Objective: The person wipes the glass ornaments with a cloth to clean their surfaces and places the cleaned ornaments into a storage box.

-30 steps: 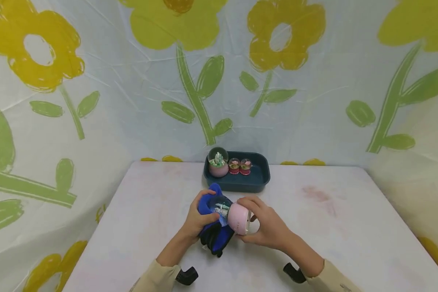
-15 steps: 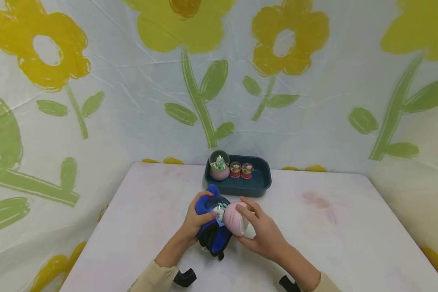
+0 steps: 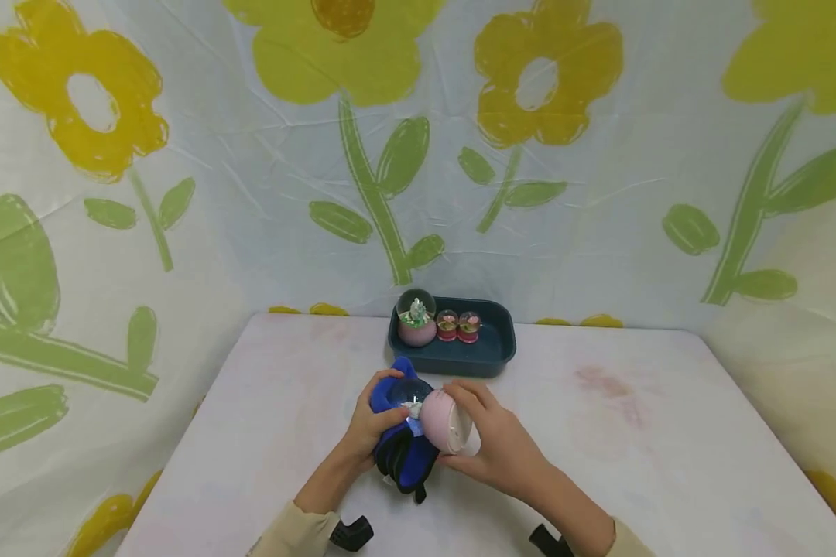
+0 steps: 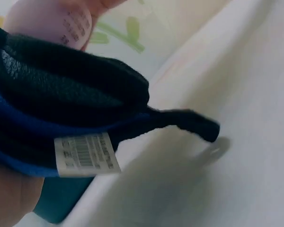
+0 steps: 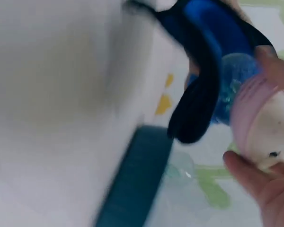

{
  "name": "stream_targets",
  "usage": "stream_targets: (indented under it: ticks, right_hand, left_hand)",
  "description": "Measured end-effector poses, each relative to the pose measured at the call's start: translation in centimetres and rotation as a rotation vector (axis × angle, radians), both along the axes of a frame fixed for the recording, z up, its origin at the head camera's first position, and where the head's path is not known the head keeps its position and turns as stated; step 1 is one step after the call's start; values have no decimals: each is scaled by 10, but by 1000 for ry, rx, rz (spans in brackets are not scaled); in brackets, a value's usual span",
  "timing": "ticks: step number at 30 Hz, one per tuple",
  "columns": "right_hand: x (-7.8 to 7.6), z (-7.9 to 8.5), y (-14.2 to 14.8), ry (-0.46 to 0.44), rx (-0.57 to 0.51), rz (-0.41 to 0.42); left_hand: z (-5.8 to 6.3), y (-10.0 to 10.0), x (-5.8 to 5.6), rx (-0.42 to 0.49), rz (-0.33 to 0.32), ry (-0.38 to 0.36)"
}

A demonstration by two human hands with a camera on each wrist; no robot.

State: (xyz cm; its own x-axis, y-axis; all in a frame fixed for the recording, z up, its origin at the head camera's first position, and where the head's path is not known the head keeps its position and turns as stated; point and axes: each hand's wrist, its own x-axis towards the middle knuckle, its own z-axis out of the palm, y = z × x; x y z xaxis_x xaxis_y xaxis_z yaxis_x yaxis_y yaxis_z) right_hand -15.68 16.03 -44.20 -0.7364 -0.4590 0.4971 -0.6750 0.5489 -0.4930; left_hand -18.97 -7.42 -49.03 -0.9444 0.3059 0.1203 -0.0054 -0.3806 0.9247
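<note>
My left hand (image 3: 372, 422) holds a folded blue cloth (image 3: 402, 460) with thick black edging, a black loop and a white label (image 4: 87, 153). The cloth wraps round the glass dome (image 5: 239, 71) of a snow globe, my thumb at the front of the glass. By its pink base (image 3: 440, 422) my right hand (image 3: 501, 441) grips the snow globe, which lies tipped sideways with its pale underside (image 5: 272, 130) facing right. Fingers are above the base and the thumb below it. White and green bits show inside the dome. Part of the dome is hidden by the cloth.
A dark teal tray (image 3: 495, 352) stands behind the hands at the table's back edge. In it are a larger pink-based snow globe (image 3: 416, 329) and two small red-based ones. A flower-printed curtain (image 3: 564, 247) hangs behind the white table (image 3: 599, 433).
The right hand has turned the pink base, so the lettering on it has moved round towards the top. The cloth and left hand have shifted slightly left, still against the dome.
</note>
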Motion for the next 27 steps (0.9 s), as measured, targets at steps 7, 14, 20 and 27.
stream_targets:
  ticks: [7, 14, 20, 27]
  right_hand:
    - [-8, 0, 4, 249, 35, 98]
    - [-15, -9, 3, -268, -366, -7]
    - [-13, -2, 4, -268, -135, -9]
    - [-16, 9, 7, 363, 234, 165]
  left_hand:
    - [5, -1, -2, -34, -15, 3]
    - [13, 3, -6, -233, 68, 148]
    - [9, 1, -7, -200, 51, 112]
    - [4, 1, -6, -69, 15, -11]
